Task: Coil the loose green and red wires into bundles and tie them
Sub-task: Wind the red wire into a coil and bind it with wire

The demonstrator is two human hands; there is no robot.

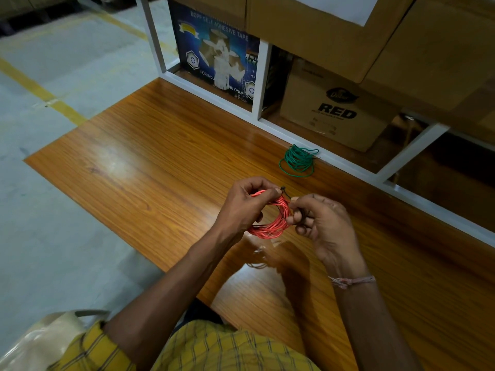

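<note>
A coil of red wire (276, 223) hangs above the wooden table (150, 162), held between both hands. My left hand (245, 207) grips its left side, thumb and fingers pinched on the top strands. My right hand (321, 220) pinches the coil's right side, where a thin dark tie (285, 192) wraps the strands and sticks up. A green wire coil (297, 160) lies on the table farther back, by the white frame, with one loose loop spread out toward me.
A white metal shelf frame (345, 162) borders the table's far edge. Behind it stand a blue adhesive-tape box (214, 49) and a brown carton marked RED (334, 113). Concrete floor with a yellow line (40, 89) lies left.
</note>
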